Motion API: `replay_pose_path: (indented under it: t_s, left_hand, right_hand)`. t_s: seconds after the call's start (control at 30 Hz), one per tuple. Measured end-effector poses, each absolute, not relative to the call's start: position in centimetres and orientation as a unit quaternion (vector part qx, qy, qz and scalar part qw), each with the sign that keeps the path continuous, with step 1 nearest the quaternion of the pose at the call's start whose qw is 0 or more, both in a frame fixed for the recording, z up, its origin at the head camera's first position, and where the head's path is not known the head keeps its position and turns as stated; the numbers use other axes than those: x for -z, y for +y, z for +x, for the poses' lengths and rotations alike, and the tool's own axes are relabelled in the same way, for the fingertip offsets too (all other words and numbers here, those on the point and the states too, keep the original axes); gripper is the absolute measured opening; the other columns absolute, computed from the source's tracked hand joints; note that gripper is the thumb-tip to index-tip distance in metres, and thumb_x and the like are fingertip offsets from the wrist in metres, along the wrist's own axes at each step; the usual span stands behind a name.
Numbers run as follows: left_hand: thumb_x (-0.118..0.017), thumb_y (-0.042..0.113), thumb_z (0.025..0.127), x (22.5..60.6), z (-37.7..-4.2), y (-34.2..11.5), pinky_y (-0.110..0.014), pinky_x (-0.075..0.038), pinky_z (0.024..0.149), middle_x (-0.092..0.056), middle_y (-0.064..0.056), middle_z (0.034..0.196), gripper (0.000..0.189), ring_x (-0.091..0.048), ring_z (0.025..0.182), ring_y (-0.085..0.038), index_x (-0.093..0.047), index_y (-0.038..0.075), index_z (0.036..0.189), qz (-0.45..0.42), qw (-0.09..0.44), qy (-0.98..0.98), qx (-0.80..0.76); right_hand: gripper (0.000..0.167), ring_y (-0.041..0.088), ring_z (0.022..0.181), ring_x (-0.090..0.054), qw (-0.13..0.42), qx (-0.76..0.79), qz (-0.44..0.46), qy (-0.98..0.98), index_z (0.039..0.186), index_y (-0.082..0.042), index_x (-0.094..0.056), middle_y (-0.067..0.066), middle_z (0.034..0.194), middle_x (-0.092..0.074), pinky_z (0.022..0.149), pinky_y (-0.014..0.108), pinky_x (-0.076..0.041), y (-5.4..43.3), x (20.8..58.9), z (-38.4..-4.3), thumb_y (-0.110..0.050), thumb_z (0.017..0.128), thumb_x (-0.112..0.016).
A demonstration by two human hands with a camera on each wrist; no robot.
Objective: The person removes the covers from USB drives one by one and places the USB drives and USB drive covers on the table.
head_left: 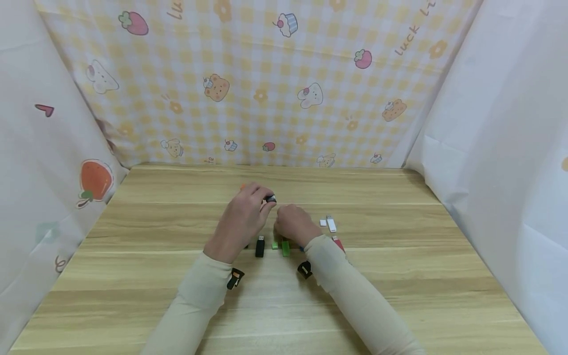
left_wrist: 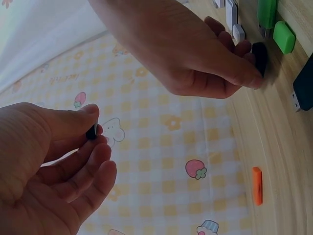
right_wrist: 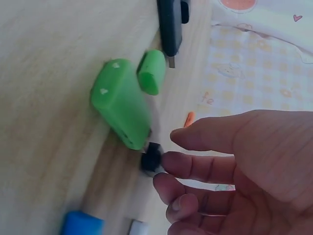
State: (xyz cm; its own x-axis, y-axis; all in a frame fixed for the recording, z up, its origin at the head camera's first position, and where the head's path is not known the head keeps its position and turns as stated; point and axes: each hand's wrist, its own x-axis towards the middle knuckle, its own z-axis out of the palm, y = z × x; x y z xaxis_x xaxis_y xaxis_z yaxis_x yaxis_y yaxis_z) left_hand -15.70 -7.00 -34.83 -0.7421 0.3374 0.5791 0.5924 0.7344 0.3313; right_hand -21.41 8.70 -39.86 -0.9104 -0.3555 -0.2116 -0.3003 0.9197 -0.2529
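My left hand (head_left: 245,209) is raised over the back of the table. Its thumb and fingers pinch a small black-and-silver piece (head_left: 271,198), seen as a dark sliver between the fingertips in the left wrist view. To its right, my right hand (head_left: 296,222) is low over the table. Its thumb and index finger are apart, and the index fingertip is right at a small black piece (right_wrist: 151,157). Just beside that piece lie a green USB stick (right_wrist: 121,104) and its green cap (right_wrist: 152,72). A black USB stick (head_left: 260,247) lies left of them, metal plug bared.
A white USB stick (head_left: 331,224) and its white cap (head_left: 323,223) lie to the right, with a red stick (head_left: 338,243) nearer me. Something blue (right_wrist: 82,224) is partly hidden by my right arm. An orange piece (left_wrist: 257,186) lies behind my left hand. A patterned curtain (head_left: 262,88) hangs behind.
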Motion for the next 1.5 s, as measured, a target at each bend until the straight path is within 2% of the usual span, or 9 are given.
replay_pose_path:
  t_s: [0.13,0.27,0.4,0.57,0.8,1.0,1.23,1.5]
  left_hand:
    - [-0.078,0.008,0.099,35.0,-15.7,-7.1,-0.036,-0.065,0.080,-0.073,-0.014,0.108,0.014,-0.073,0.095,-0.026,-0.078,-0.002,0.109,-0.259,0.251,-0.897,0.254]
    - [-0.078,0.009,0.100,35.1,-15.8,-7.1,-0.036,-0.065,0.080,-0.073,-0.014,0.109,0.015,-0.072,0.095,-0.026,-0.078,-0.001,0.110,-0.255,0.246,-0.901,0.249]
    - [-0.079,0.010,0.100,35.2,-15.9,-7.1,-0.036,-0.065,0.080,-0.074,-0.015,0.109,0.016,-0.072,0.094,-0.026,-0.078,-0.002,0.110,-0.253,0.244,-0.904,0.244]
    - [-0.078,0.011,0.100,35.3,-16.0,-7.0,-0.036,-0.065,0.080,-0.073,-0.015,0.109,0.016,-0.072,0.093,-0.026,-0.077,-0.001,0.111,-0.244,0.229,-0.911,0.243]
    - [-0.076,0.012,0.102,35.8,-16.4,-6.5,-0.036,-0.066,0.084,-0.073,-0.013,0.111,0.015,-0.072,0.096,-0.025,-0.077,0.001,0.113,-0.225,0.179,-0.928,0.235]
    - [-0.077,0.010,0.101,36.2,-16.7,-6.4,-0.038,-0.066,0.085,-0.074,-0.014,0.109,0.017,-0.073,0.095,-0.025,-0.077,-0.001,0.114,-0.220,0.147,-0.936,0.232]
    - [-0.078,0.008,0.099,37.1,-17.0,-6.4,-0.037,-0.065,0.080,-0.073,-0.014,0.104,0.016,-0.070,0.090,-0.024,-0.075,-0.002,0.111,-0.217,0.117,-0.943,0.225]
    - [-0.078,0.010,0.100,38.4,-18.2,-5.8,-0.035,-0.062,0.076,-0.074,-0.010,0.100,0.015,-0.066,0.083,-0.020,-0.074,0.001,0.111,-0.208,0.041,-0.957,0.196]
  right_hand:
    - [0.035,0.011,0.054,-0.038,0.105,0.124,-0.181,0.970,0.072,-0.012,-0.052,-0.002,0.062,-0.041,0.050,0.023,-0.032,9.1,38.5,-21.2,-0.010,0.105,-0.063]
    - [0.034,0.011,0.054,-0.040,0.059,0.136,-0.178,0.973,0.076,-0.011,-0.056,-0.003,0.063,-0.044,0.050,0.023,-0.032,9.9,36.7,-21.2,-0.017,0.108,-0.064]
    - [0.023,0.014,0.060,-0.053,0.036,0.162,-0.169,0.972,0.090,-0.010,-0.069,0.001,0.075,-0.061,0.055,0.026,-0.043,11.0,35.2,-21.2,-0.023,0.109,-0.065]
    - [0.019,0.016,0.070,-0.060,0.010,0.191,-0.169,0.967,0.102,-0.009,-0.073,0.003,0.090,-0.072,0.065,0.030,-0.052,12.8,34.1,-21.2,-0.026,0.108,-0.066]
    - [0.017,0.019,0.084,-0.068,-0.024,0.230,-0.181,0.956,0.106,-0.010,-0.074,0.004,0.101,-0.075,0.076,0.038,-0.060,15.2,33.3,-20.6,-0.026,0.108,-0.067]
    - [0.015,0.023,0.097,-0.069,-0.039,0.252,-0.196,0.947,0.109,-0.010,-0.074,0.005,0.106,-0.076,0.084,0.041,-0.060,16.6,33.2,-20.3,-0.023,0.108,-0.067]
    - [0.016,0.024,0.099,-0.069,-0.043,0.263,-0.202,0.942,0.112,-0.008,-0.075,0.008,0.109,-0.075,0.086,0.042,-0.061,17.0,33.2,-20.5,-0.022,0.108,-0.066]
    - [0.014,0.025,0.100,-0.070,-0.050,0.265,-0.208,0.940,0.110,-0.008,-0.075,0.008,0.108,-0.075,0.086,0.043,-0.061,17.1,33.2,-20.5,-0.020,0.108,-0.067]
